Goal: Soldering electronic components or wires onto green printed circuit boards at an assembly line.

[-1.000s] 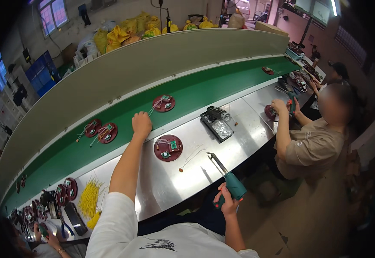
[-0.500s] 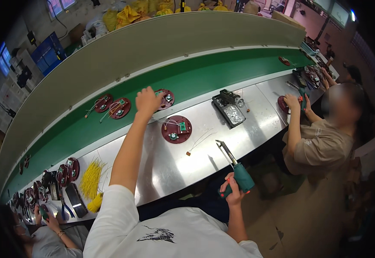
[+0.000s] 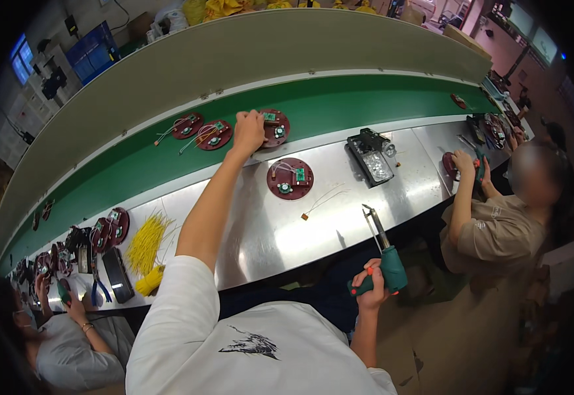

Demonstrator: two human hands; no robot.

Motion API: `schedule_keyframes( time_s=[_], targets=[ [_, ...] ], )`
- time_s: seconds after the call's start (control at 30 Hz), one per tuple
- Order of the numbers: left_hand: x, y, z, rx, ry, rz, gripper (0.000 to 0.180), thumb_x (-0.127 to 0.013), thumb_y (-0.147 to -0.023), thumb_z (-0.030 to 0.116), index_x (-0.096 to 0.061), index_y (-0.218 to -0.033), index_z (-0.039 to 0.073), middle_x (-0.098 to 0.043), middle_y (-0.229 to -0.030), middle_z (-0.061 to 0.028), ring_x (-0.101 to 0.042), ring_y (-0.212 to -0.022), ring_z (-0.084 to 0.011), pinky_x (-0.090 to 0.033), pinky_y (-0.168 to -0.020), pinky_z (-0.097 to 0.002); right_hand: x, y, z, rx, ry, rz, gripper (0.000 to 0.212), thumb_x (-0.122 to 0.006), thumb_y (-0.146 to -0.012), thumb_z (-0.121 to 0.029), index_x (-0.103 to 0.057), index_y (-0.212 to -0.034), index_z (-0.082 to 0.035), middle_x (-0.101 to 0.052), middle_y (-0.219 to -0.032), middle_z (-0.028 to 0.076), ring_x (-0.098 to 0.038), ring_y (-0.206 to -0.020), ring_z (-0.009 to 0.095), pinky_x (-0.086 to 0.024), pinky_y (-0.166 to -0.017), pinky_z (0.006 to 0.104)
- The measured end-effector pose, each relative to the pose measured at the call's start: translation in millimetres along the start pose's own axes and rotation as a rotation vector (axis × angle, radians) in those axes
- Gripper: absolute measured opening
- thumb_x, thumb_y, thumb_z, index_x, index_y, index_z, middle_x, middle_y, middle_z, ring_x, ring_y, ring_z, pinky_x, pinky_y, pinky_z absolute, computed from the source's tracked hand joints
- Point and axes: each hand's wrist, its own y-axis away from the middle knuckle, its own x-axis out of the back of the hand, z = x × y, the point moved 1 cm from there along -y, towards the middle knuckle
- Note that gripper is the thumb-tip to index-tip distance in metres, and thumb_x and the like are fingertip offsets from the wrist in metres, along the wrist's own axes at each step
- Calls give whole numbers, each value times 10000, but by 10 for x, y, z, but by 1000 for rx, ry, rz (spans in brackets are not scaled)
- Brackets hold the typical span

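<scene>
At the edge of the green belt, my left hand (image 3: pixel 250 131) is closed at the left side of a dark red round plate (image 3: pixel 278 136) carrying a small green circuit board; its fingertips are partly hidden. My right hand (image 3: pixel 373 287) grips a green soldering gun (image 3: pixel 392 266) with red details, tip pointing up over the bench's front edge. Between my hands, another dark red round plate (image 3: pixel 286 172) with a green board and white wires lies flat on the metal bench. Close to it is a small brown part (image 3: pixel 305 216) with two thin leads.
Two more wired plates (image 3: pixel 214 135) lie on the green belt (image 3: pixel 339 99). A black tray (image 3: pixel 374 164) stands right of centre. Yellow wires (image 3: pixel 147 242), a black box (image 3: pixel 117 273) and blue-handled pliers (image 3: pixel 101 289) lie left. Co-workers sit on both sides.
The whole view has shifted, so the bench appears higher and farther right. My left hand's fingers have drawn together at the plate's left side. The soldering gun stays in my right hand.
</scene>
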Motion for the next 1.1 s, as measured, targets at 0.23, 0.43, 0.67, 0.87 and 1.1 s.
schedule_keyframes(
  time_s=[0.23, 0.43, 0.67, 0.87, 1.1],
  targets=[
    [1068, 599, 178, -283, 182, -484, 225, -572, -983, 227, -654, -987, 18, -647, -941, -192, -626, -873, -331, -501, -812, -402, 6, -22, 23, 2, 0, 17, 170, -464, -985, -167, -488, -988, 2, -535, -977, 148, -505, -479, 132, -463, -462, 296],
    [1200, 1109, -44, -287, 70, -696, 274, -619, -954, 273, -656, -944, 1, -674, -916, -172, -636, -852, -350, -504, -764, -411, -48, -50, 80, -40, -15, -11, 166, -483, -977, -149, -510, -977, 14, -540, -974, 135, -527, -506, 129, -483, -484, 304],
    [985, -170, -980, -27, -208, -252, 383, -616, -932, 361, -655, -1181, 72, -676, -1144, -190, -616, -1099, -362, -472, -950, -454, -53, -35, 84, -24, 30, 4, 165, -471, -991, -166, -503, -976, -5, -547, -974, 132, -503, -481, 122, -458, -459, 292],
    [699, -420, -1409, 150, -627, -170, 476, -563, -951, 385, -538, -1364, 149, -502, -1435, -134, -449, -1296, -414, -368, -1036, -566, -106, 25, 98, -45, 49, 44, 168, -464, -994, -159, -512, -979, 1, -552, -982, 130, -513, -485, 124, -462, -457, 294],
    [615, -494, -1235, 222, -611, -239, 501, -605, -929, 435, -549, -1344, 161, -464, -1476, -107, -432, -1303, -414, -326, -1061, -587, 36, 39, 27, -11, 44, 96, 175, -465, -998, -163, -519, -984, 2, -555, -993, 130, -521, -490, 125, -466, -458, 295]
  ],
)
